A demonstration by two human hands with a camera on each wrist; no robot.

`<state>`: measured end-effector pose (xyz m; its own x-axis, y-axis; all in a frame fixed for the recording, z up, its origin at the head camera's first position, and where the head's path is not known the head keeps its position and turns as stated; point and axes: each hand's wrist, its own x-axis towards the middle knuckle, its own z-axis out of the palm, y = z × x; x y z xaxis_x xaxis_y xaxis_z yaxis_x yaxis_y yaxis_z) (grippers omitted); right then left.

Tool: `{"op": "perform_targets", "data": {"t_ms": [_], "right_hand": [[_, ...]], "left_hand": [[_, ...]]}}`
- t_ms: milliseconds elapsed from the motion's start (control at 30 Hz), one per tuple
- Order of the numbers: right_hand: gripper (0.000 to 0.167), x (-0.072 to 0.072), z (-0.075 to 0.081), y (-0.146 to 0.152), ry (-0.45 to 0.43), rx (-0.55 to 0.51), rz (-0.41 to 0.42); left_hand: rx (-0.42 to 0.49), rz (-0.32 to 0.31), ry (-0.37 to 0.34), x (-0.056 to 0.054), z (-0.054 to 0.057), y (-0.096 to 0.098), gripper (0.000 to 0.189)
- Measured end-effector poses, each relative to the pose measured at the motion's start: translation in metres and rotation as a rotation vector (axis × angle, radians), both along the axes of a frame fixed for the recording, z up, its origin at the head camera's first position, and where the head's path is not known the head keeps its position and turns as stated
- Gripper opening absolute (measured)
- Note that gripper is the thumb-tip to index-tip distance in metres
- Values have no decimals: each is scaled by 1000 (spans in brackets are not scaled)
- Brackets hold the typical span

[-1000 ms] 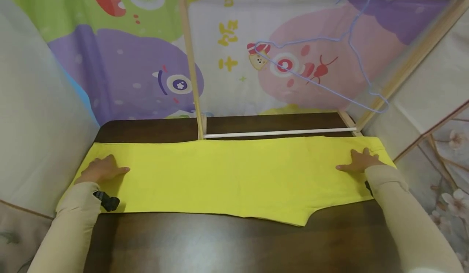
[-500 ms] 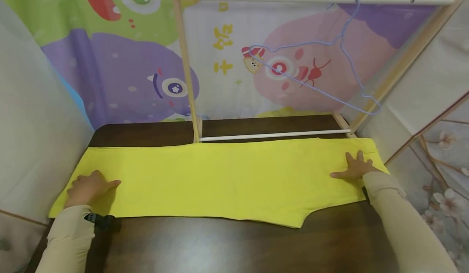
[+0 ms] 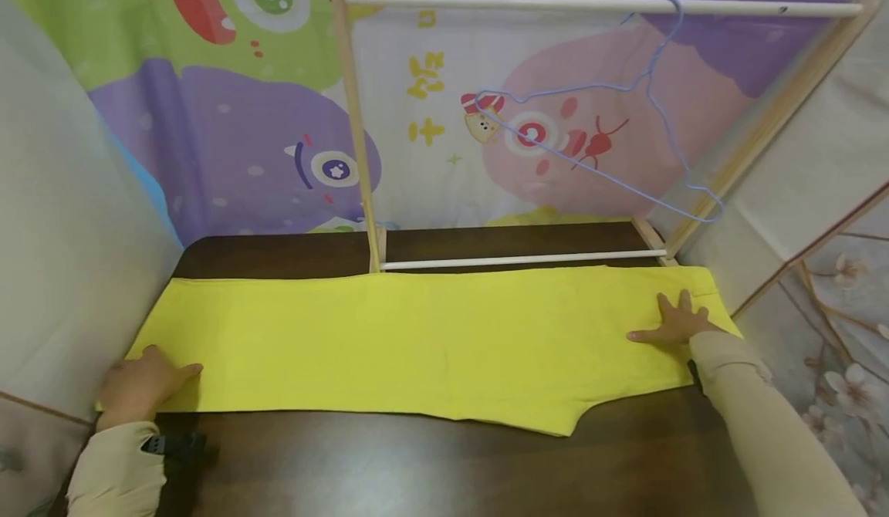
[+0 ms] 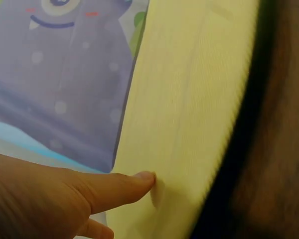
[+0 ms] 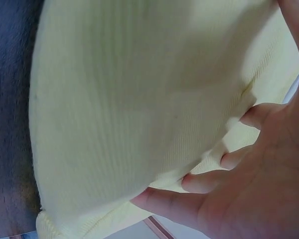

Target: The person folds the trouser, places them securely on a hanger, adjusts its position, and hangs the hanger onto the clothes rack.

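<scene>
A pair of yellow trousers [image 3: 389, 339], folded lengthwise, lies flat across the dark wooden table [image 3: 389, 471]. At the left, leg-hem end, my left hand [image 3: 142, 382] rests on the cloth near its front corner. Its thumb [image 4: 134, 186] points across the fabric in the left wrist view; most of the other fingers are hidden there. My right hand [image 3: 674, 322] is spread over the waist end, on the right. In the right wrist view its fingertips touch the ribbed cloth [image 5: 124, 109] and the fingers stand apart.
Behind the trousers stands a wooden rack with a white top rail [image 3: 556, 4] and a lower white bar [image 3: 521, 260]. A blue hanger [image 3: 590, 162] hangs from the top rail. A cartoon curtain [image 3: 264, 131] backs the table, and pale fabric walls flank both sides.
My left hand has slid toward me and to the left along the trouser end, to the front corner. The right hand stays at the waist end.
</scene>
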<state>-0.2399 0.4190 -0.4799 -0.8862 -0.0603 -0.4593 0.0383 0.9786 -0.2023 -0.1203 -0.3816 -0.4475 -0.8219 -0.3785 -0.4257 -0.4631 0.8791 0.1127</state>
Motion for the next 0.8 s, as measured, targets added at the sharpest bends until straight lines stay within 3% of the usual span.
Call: {"op": "perform_targets", "data": {"t_ms": [200,433,800], "right_hand": [[131,0,-1,2,5,0,3],[131,0,-4,0,11,-12,-5],[130,0,-3,2,18,7,-5]], "left_hand": [[-18,-2,45,9,-2,-10,89],[12,-37,28,7,0,-20,94],[-15,-48,27,5,9,-17,93]]}}
